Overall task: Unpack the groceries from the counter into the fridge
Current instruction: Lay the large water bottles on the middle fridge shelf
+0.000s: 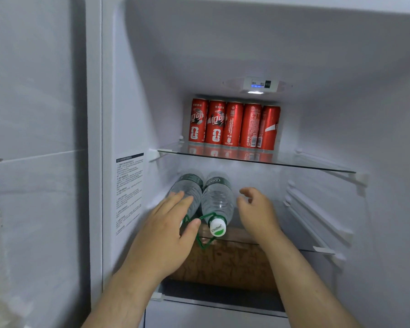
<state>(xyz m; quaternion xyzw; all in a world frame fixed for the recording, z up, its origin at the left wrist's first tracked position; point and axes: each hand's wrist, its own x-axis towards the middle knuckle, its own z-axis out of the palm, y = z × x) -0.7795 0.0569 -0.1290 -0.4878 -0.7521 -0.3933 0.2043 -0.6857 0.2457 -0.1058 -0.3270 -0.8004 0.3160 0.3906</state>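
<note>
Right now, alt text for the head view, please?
Inside an open fridge, the left hand rests on the left of two water bottles lying side by side; the right hand hovers beside them, holding nothing. Five red cans stand on the shelf above.

The left hand (pixel 168 230) lies flat on the left water bottle (pixel 191 185), fingers straight, with the thumb near the white cap (pixel 217 229) of the right water bottle (pixel 218 197). Both bottles lie on their sides (caps toward the camera). The right hand (pixel 256 211) is just right of this second bottle, fingers loosely curled, perhaps not touching it. Above both hands, five red cans (pixel 233 125) stand on a glass shelf (pixel 317 165).
</note>
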